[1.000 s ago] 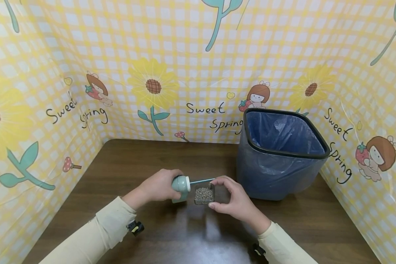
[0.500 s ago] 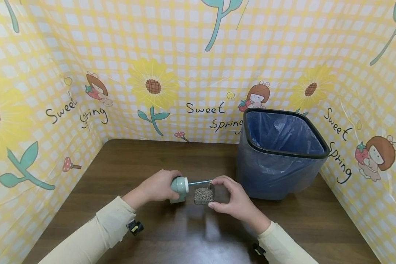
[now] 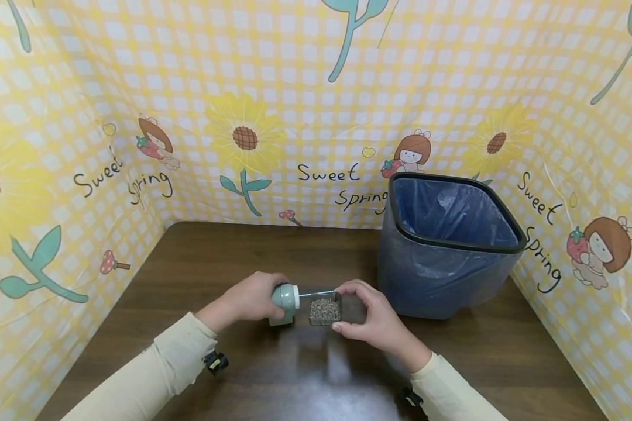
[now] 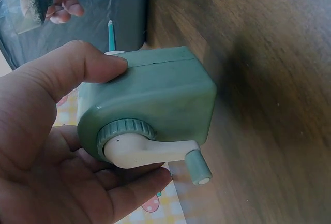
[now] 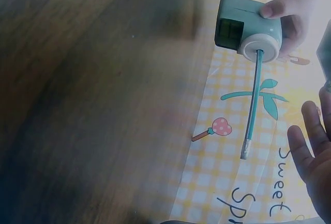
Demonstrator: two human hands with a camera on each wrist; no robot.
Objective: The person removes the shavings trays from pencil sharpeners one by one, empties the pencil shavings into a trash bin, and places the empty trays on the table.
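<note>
My left hand (image 3: 248,297) grips a green crank pencil sharpener (image 4: 160,92), thumb on top and fingers beneath. A pale crank arm (image 4: 150,151) with a green knob faces the left wrist camera. From the sharpener's white front ring sticks a blue-green pencil (image 5: 253,100), its eraser end outward. In the right wrist view a dark rectangular opening (image 5: 230,32) shows in the sharpener's front. Just right of the sharpener, my right hand (image 3: 371,318) pinches a clear shavings drawer (image 3: 325,312) between thumb and fingers. Grey-brown shavings fill much of it. Both things are held above the table.
A bin (image 3: 426,280) lined with a blue plastic bag stands to the right, close behind my right hand. The brown wooden table (image 3: 216,245) is bordered by a yellow checked cloth (image 3: 316,117) at the back and sides.
My left hand has shifted the sharpener and its pencil slightly left and down, a little farther from the drawer. My right hand with the drawer stays almost still.
</note>
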